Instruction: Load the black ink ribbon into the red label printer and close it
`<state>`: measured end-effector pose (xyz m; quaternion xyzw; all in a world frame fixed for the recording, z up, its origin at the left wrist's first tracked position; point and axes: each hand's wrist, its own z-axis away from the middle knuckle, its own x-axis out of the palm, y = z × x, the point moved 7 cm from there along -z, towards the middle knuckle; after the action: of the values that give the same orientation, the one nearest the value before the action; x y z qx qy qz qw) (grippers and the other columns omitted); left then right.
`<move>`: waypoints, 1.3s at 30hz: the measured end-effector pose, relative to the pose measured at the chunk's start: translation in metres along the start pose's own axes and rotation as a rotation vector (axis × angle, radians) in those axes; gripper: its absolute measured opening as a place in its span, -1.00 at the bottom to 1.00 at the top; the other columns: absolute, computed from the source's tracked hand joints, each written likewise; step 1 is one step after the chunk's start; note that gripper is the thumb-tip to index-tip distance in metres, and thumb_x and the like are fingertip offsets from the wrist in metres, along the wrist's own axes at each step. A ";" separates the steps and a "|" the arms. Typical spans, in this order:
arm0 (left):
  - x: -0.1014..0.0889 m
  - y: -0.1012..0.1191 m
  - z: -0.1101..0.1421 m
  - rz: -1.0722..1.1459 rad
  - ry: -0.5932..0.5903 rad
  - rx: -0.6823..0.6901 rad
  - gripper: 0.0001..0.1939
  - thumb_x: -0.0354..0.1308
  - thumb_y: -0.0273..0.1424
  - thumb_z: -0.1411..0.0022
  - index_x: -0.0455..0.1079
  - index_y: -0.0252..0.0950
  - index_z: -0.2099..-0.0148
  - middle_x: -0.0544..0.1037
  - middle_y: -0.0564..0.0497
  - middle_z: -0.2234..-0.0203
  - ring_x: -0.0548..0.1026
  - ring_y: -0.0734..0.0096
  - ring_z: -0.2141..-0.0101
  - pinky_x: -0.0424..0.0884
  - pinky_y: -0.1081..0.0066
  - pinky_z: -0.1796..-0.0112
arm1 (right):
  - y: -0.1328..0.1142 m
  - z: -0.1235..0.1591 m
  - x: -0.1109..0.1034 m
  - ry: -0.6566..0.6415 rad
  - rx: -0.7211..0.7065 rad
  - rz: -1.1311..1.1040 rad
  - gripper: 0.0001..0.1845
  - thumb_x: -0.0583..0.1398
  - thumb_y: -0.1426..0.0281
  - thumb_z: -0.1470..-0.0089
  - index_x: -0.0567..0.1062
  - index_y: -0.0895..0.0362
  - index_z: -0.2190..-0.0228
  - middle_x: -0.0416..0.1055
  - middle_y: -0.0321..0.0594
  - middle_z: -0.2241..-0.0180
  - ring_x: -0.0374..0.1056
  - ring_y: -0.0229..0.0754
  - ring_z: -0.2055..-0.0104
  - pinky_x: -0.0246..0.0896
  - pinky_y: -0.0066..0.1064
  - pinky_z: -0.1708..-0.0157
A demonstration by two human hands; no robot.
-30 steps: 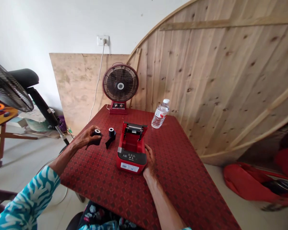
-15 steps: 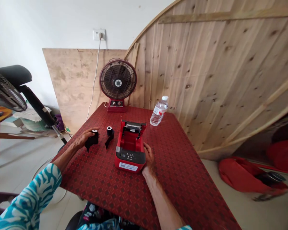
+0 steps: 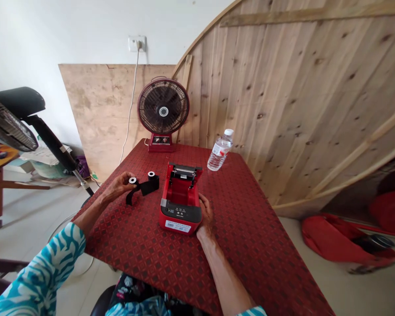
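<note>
Between the thumb and fingers of my left hand (image 3: 120,185) is one black ribbon roll (image 3: 132,180) with a white core end. A black strip (image 3: 129,199) hangs from it. Just to its right stands a second black ribbon roll (image 3: 151,174), with a wider stretch of black ribbon (image 3: 149,186) spreading toward the first. A red and black label printer (image 3: 180,219) sits on the table, its lid (image 3: 186,171) raised and its red inner bay showing. My right hand (image 3: 206,217) is curled against the printer's right side, with some fingers partly hidden behind it.
A red patterned table (image 3: 243,245) carries a dark red fan (image 3: 163,112) at its back edge and a water bottle (image 3: 220,151) behind the printer. At left is a standing fan (image 3: 13,123). A wooden panel (image 3: 283,109) leans on the wall.
My left hand has tilted its ribbon roll and shifted slightly right. The black ribbon by the second roll now spreads sideways. The view has shifted a little; the right hand stays by the printer.
</note>
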<state>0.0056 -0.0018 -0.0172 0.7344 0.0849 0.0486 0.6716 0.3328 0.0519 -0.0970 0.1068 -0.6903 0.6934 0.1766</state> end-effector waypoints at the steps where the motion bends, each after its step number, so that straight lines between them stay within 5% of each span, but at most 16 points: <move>1: -0.003 -0.001 -0.004 -0.018 0.037 0.022 -0.56 0.45 -0.33 0.19 0.34 -0.30 0.27 0.56 0.05 0.36 0.51 0.40 0.32 0.44 0.37 0.21 | 0.000 0.000 0.000 -0.005 -0.004 0.001 -0.48 0.26 0.05 0.11 0.51 0.09 0.15 0.52 -0.17 0.14 0.41 -0.03 0.12 0.29 -0.27 0.19; 7: -0.019 0.006 -0.021 -0.028 0.124 0.070 -0.51 0.43 -0.23 0.18 0.37 -0.31 0.21 0.52 0.08 0.41 0.48 0.42 0.35 0.44 0.38 0.20 | 0.003 -0.001 -0.001 -0.029 0.001 -0.011 -0.49 0.27 0.07 0.09 0.50 0.07 0.13 0.51 -0.19 0.13 0.40 -0.05 0.09 0.27 -0.25 0.13; 16: -0.079 0.035 -0.016 0.012 0.359 0.175 -0.35 0.43 -0.15 0.15 0.40 -0.25 0.00 0.57 -0.04 0.16 0.53 0.29 0.18 0.46 0.36 0.11 | 0.006 -0.003 -0.003 -0.006 0.014 0.008 -0.47 0.25 0.06 0.10 0.50 0.08 0.13 0.51 -0.17 0.12 0.39 -0.03 0.08 0.26 -0.23 0.11; 25: -0.018 -0.028 -0.017 -0.130 0.127 -0.023 -0.36 0.44 -0.09 0.27 0.39 -0.31 0.15 0.58 -0.03 0.32 0.53 0.23 0.26 0.44 0.20 0.10 | -0.001 0.000 -0.001 -0.011 -0.010 0.037 -0.51 0.24 0.06 0.08 0.51 0.07 0.15 0.52 -0.19 0.14 0.40 -0.04 0.10 0.28 -0.26 0.15; 28: -0.017 -0.023 -0.017 -0.163 0.114 -0.030 -0.34 0.42 -0.09 0.25 0.39 -0.31 0.11 0.59 -0.06 0.30 0.54 0.18 0.23 0.43 0.18 0.11 | -0.003 0.000 0.000 -0.023 -0.035 0.038 -0.52 0.24 0.06 0.07 0.51 0.08 0.15 0.51 -0.18 0.11 0.39 -0.04 0.07 0.27 -0.26 0.13; 33: -0.009 0.009 -0.027 -0.413 0.067 0.047 -0.43 0.23 -0.09 -0.03 0.38 -0.28 -0.05 0.50 -0.19 -0.03 0.45 0.06 -0.02 0.36 0.18 0.00 | 0.000 -0.001 -0.001 -0.040 -0.035 0.062 -0.52 0.22 0.07 0.03 0.50 0.07 0.12 0.51 -0.17 0.09 0.38 -0.03 0.05 0.27 -0.27 0.14; 39: 0.028 0.014 -0.059 -0.701 -0.025 0.071 -0.66 0.30 -0.39 0.13 0.53 -0.19 0.20 0.63 -0.06 0.20 0.50 -0.01 0.06 0.32 0.23 0.02 | 0.003 -0.002 0.001 -0.021 -0.010 0.010 -0.50 0.25 0.06 0.08 0.51 0.08 0.15 0.53 -0.18 0.17 0.41 -0.04 0.13 0.28 -0.28 0.20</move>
<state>0.0232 0.0600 0.0012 0.6839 0.3255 -0.1969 0.6226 0.3308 0.0542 -0.0994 0.1096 -0.6962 0.6897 0.1662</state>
